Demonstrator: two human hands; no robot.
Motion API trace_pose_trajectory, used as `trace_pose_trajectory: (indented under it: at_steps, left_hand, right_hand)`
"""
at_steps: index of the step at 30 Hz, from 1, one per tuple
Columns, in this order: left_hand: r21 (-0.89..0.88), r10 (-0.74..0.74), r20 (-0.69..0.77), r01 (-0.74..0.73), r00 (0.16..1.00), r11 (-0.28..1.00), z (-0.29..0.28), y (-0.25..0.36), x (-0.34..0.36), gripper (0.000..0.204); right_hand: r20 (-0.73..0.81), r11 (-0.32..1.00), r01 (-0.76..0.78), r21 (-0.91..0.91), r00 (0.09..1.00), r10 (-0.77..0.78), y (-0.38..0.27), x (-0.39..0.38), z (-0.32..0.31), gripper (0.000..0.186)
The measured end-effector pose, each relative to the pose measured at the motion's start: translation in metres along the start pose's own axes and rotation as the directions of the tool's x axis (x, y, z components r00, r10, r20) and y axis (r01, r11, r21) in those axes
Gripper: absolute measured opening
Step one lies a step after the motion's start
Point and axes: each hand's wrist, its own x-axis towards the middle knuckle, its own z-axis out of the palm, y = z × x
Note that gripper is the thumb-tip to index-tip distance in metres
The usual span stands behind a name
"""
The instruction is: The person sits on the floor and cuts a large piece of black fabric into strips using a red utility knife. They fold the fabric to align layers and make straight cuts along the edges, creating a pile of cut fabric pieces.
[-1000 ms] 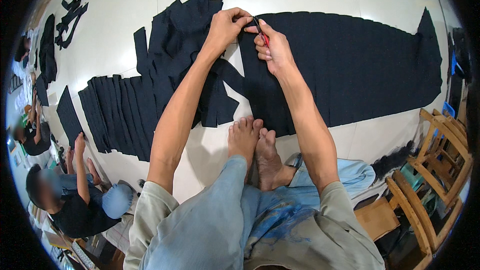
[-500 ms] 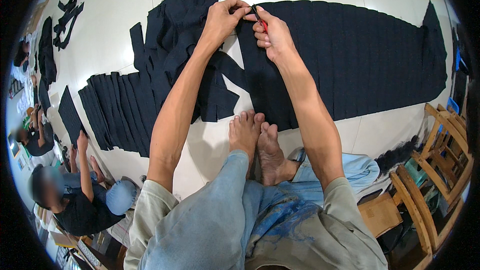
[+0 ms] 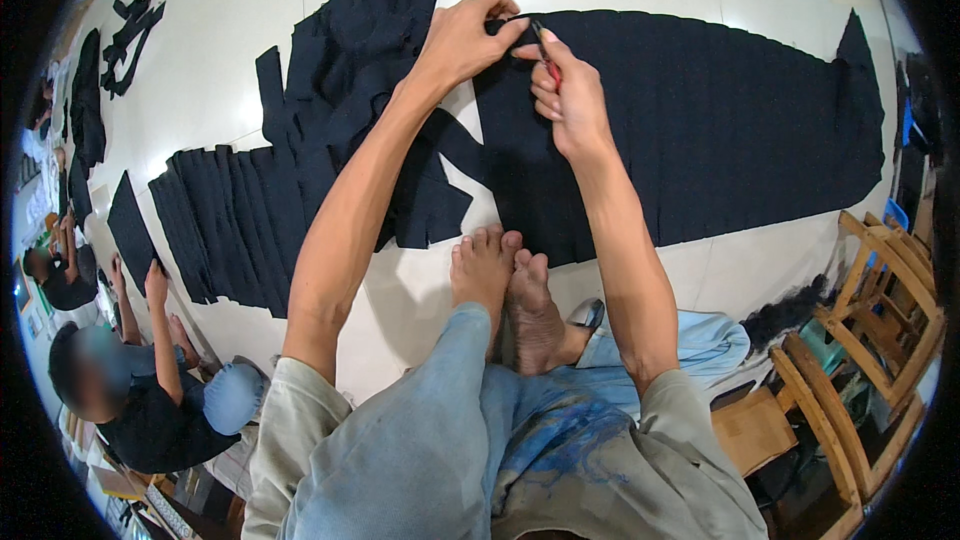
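A: ok so where's the cloth sitting relative to your hands?

B: The black cloth panel [image 3: 700, 120] lies longways across the frame, upper centre out toward the right edge. Its upper left corner is right by the fingertips of my left hand [image 3: 465, 40], so nearly all of it is off to the right of that hand. There's also a heap of black strips [image 3: 340, 70] left of upper centre.

A: What's each hand got?

B: My right hand [image 3: 577, 92] is wrapped round a small red-and-black tool [image 3: 553, 70], fingers curled in, tip aimed upper left. Can't tell if the tip's open, way too small. Left thumb and index are nearly together, but honestly can't tell if there's cloth pinched in there.

A: Which one's nearer the top edge?

B: Basically a tie. Left's at the corner, right's just beside it over the panel. imo it all hinges on that little gap between left fingertips and tool tip: the edge runs roughly side to side there, and the tool slants up toward it.
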Motion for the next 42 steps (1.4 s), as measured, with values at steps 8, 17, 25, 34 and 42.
trace_pose_trajectory:
  at_steps: [8, 17, 25, 34, 42]
  left_hand:
    - [0.178, -0.122, 0.147, 0.095, 0.981, 0.979, 0.017, 0.011, 0.032, 0.026]
    - [-0.018, -0.165, 0.143, 0.169, 0.976, 0.985, 0.012, 0.007, 0.024, 0.027]
    - [-0.028, -0.155, 0.135, 0.16, 0.979, 0.987, 0.014, 0.005, 0.021, 0.027]
    - [-0.009, -0.126, 0.133, 0.128, 0.983, 0.992, 0.014, 0.006, 0.02, 0.025]
    - [-0.017, -0.158, 0.14, 0.162, 0.978, 0.987, 0.016, 0.007, 0.021, 0.027]
  right_hand:
    - [0.027, 0.999, -0.012, -0.034, 1.0, 0.013, -0.013, 0.016, -0.026, 0.038]
    - [-0.013, 0.996, -0.025, -0.091, 1.0, 0.024, -0.011, 0.028, -0.023, 0.04]
    - [-0.021, 0.995, -0.07, -0.07, 0.997, 0.068, -0.011, 0.036, -0.021, 0.036]
    - [0.033, 0.999, -0.042, 0.004, 0.999, 0.042, -0.012, 0.03, -0.023, 0.036]
    - [0.11, 0.999, -0.043, 0.022, 0.993, 0.04, -0.009, 0.012, -0.042, 0.04]
